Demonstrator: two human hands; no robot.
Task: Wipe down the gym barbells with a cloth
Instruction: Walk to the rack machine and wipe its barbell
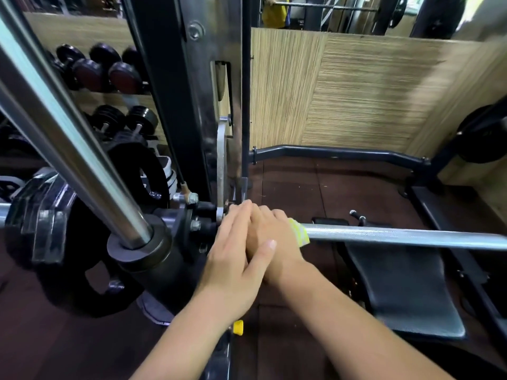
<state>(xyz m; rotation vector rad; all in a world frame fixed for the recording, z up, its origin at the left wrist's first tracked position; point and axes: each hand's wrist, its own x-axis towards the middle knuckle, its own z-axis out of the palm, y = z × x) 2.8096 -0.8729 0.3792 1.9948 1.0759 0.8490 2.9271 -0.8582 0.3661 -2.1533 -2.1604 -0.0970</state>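
Note:
A chrome barbell runs level from the machine's carriage at centre out to the right edge. A yellow and white cloth is wrapped round the bar at its left end, only its right edge showing. My right hand is closed over the cloth and bar. My left hand lies flat on top of my right hand, fingers pointing toward the carriage, holding nothing itself. Black weight plates sit on the bar's sleeve at the left.
A thick chrome guide rod slants from top left into a black collar. The black upright frame stands behind my hands. A padded bench lies under the bar. Dumbbells fill a rack at back left.

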